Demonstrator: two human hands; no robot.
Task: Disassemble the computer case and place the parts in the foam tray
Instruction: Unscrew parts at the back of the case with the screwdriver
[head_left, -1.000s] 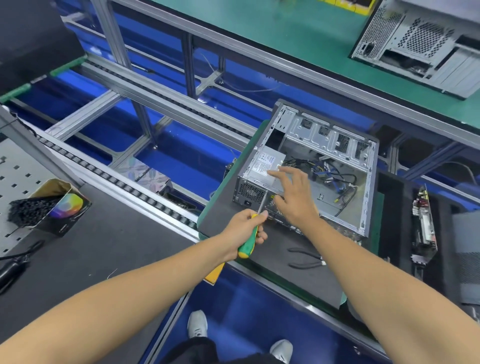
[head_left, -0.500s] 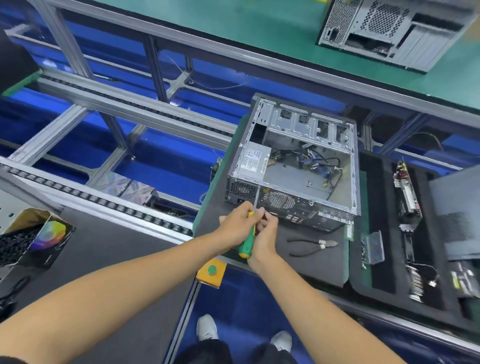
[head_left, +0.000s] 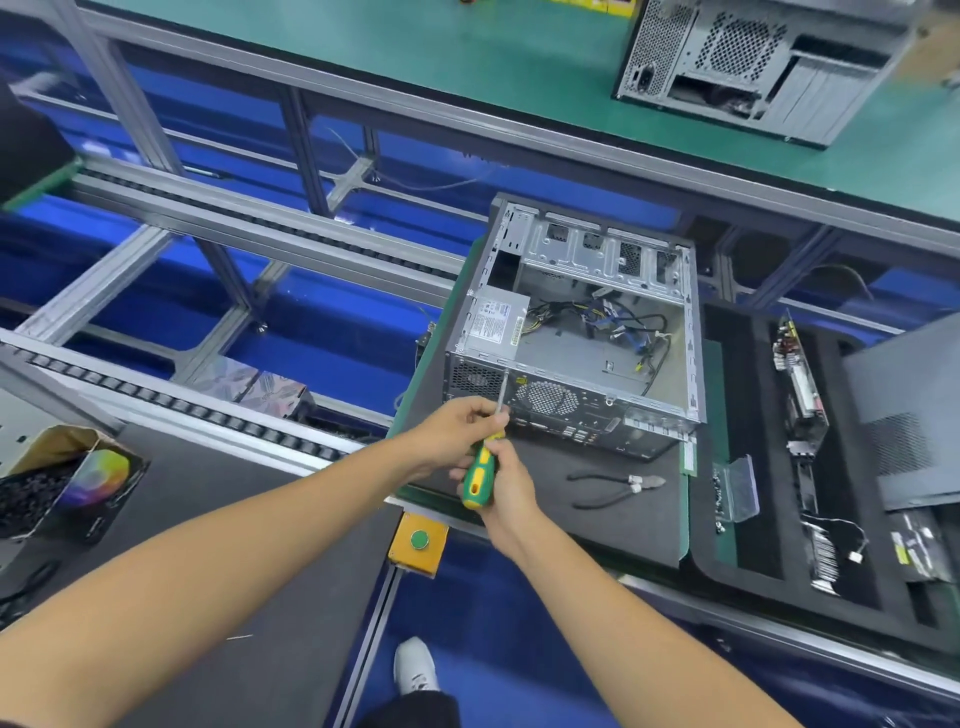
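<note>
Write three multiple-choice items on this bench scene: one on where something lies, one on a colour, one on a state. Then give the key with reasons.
1. Where do the pliers lie?
A. inside the computer case
B. on the dark mat in front of the computer case
C. in the foam tray

2. What colours is the screwdriver handle?
A. red and black
B. all blue
C. green and yellow

3. What state is the computer case in?
A. side open, cables showing
B. fully closed
C. standing upright

Key:
1 B, they rest on the mat.
2 C, the handle between both hands shows it.
3 A, the interior and power supply are exposed.
</note>
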